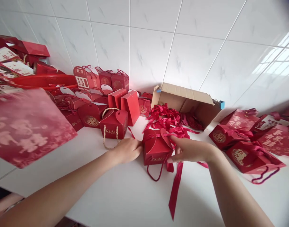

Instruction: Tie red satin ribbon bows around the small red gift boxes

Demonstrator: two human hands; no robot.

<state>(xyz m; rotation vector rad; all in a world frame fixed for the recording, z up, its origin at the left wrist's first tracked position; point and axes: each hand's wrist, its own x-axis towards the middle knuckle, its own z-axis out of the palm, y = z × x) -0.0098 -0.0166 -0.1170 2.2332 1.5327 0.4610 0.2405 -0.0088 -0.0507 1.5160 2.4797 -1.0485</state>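
A red gift box (158, 150) with folded top flaps and a dark red cord handle (155, 179) stands on the white table between my hands. My left hand (127, 150) is closed at the box's left side, its fingertips pinched; a strip of red ribbon (131, 132) emerges just above it. My right hand (185, 148) grips the box's right side, thumb low and fingers near the flap. A loose ribbon tail (175, 195) hangs down over the table beside the box. Just left stands another red box (115, 124) with a gold rope handle.
An open cardboard carton (185, 93) lies on its side, with red ribbons (167, 118) spilling from it. Several ribboned boxes (249, 154) sit at the right. More boxes, a red plastic basket (44, 80) and a pink-red bag (32, 126) crowd the left. A tiled wall (151, 47) rises behind.
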